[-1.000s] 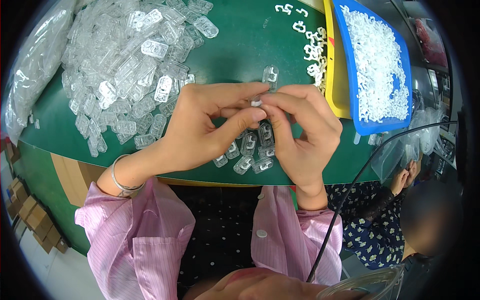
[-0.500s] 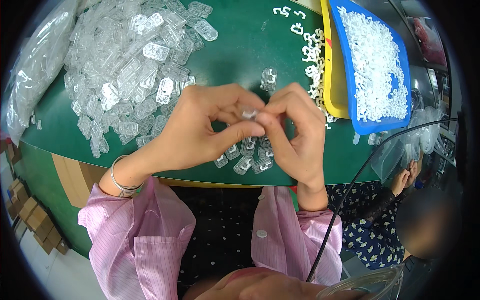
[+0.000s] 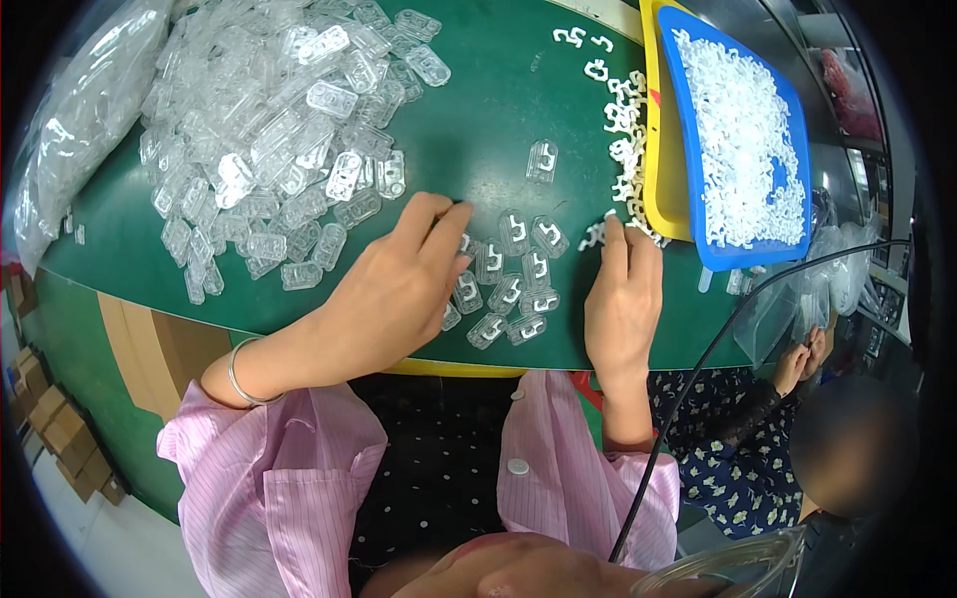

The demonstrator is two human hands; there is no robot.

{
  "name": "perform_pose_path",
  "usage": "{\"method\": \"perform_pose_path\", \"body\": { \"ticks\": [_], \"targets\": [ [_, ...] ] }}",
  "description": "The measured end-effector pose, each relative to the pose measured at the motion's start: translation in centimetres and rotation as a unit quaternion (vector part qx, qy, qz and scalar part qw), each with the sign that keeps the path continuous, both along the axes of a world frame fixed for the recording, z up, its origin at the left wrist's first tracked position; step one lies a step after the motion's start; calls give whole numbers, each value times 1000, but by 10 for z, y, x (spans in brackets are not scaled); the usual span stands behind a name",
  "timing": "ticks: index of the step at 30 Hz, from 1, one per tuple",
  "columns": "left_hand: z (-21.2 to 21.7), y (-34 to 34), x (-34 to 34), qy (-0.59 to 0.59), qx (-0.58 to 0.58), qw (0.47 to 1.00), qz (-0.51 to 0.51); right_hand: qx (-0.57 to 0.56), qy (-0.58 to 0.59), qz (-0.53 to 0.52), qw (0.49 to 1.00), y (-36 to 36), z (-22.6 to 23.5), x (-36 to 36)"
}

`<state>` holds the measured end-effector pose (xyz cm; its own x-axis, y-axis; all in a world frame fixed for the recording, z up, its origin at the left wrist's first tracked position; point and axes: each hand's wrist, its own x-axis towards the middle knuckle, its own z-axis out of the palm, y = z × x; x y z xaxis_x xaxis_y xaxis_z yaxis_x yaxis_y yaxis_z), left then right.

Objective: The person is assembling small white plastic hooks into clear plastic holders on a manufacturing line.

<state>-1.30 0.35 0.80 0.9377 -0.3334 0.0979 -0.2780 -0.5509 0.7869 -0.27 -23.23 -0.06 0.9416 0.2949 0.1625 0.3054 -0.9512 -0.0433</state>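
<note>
My left hand rests low over the table beside a group of clear plastic cases fitted with white clips. Its fingers are bent and apart, the tips close to the case nearest them; the thumb is mostly hidden. To the right, my right hand points away from me, its fingers stretched out onto the loose white hook-shaped clips along the yellow tray. The fingertips touch the nearest clips, and the thumb is out of sight. One clear case with a white clip lies apart, farther back.
A large heap of clear cases covers the back left, beside a plastic bag. At right, a blue tray of white clips sits over a yellow tray. A black cable passes near a co-worker's hands.
My hands were together, working on a small clear piece; they have moved apart. The left has lowered beside the fitted cases, and the right has shifted right to the white clips.
</note>
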Motion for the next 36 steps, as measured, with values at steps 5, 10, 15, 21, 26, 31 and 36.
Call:
{"method": "perform_pose_path", "body": {
  "ticks": [5, 10, 15, 21, 26, 31, 36],
  "targets": [
    [10, 15, 34, -294, 362, 878, 109, 51, -39, 34, 997, -6, -1, 10],
    [7, 39, 49, -274, 409, 870, 24, 143, -59, 54, 986, -11, 4, 17],
    [10, 42, 53, -326, 205, 921, 59, 270, -4, -46, 962, -16, 11, 14],
    [27, 20, 34, -7, -128, 987, 101, 301, -27, -82, 950, -14, 10, 9],
    [21, 13, 41, 209, -278, 936, 51, 233, -49, -32, 971, -17, 7, 7],
    [11, 10, 38, 305, -402, 863, 24, 308, -14, -68, 949, -19, 5, 5],
    [14, 11, 42, 300, -294, 907, -20, 224, -57, -10, 973, -25, 3, 5]
  ]
}}
